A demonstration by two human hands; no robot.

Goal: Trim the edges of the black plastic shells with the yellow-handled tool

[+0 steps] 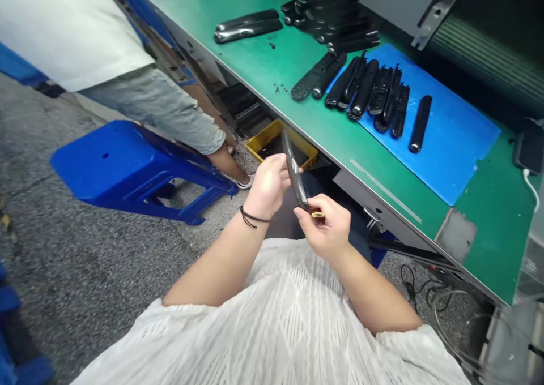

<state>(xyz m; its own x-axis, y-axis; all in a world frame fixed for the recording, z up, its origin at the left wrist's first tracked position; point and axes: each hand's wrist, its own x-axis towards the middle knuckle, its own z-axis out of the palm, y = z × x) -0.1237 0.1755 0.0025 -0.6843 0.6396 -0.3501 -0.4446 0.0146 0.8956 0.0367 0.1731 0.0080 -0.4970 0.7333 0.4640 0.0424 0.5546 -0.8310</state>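
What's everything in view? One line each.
Long plastic piece: one, black, above the lap
Small item: one, yellow, at that piece's lower end
Flat tabletop: one, green, ahead
Flat rectangular mat: one, blue, on tabletop
Piled long plastic pieces: many, black, tabletop's far side
Paired long plastic pieces: two, black, left of pile
Rowed long plastic pieces: several, black, on or beside mat
Rectangular patch: one, grey, tabletop's near edge
Open plastic bin: one, yellow, below tabletop edge
Plastic stool: one, blue, floor, left
Rectangular device: one, dark, tabletop's right end
Standing person: one, white top, upper left
Left hand: one, bare, on the piece
Right hand: one, bare, piece's lower end
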